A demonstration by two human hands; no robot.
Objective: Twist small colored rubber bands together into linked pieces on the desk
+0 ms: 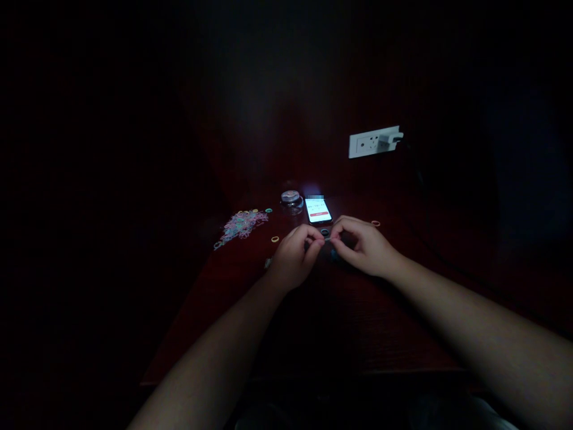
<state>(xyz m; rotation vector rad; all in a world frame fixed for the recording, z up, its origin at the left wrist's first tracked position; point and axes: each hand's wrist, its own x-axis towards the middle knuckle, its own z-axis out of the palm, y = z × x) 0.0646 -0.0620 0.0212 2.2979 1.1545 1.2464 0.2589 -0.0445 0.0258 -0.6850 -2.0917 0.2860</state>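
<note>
Forearms [461,304] extend, both hands [293,257] pinching a pale strand [328,239].

Centre of frame: left hand [293,260] and right hand [364,246], fingertips pinching a small pale strip [328,239] between them. Just above: phone [318,211], screen lit; round container [292,204] at its left. Left of centre: heap of coloured bands [244,224] on dark red table [358,334]. Upper right: wall socket [364,144], plug inserted.

A dark red table [380,322] carries a heap of coloured bands [244,225] at left. At the far side sit an apparently clear jar [292,207] and a lit phone [318,209].
</note>
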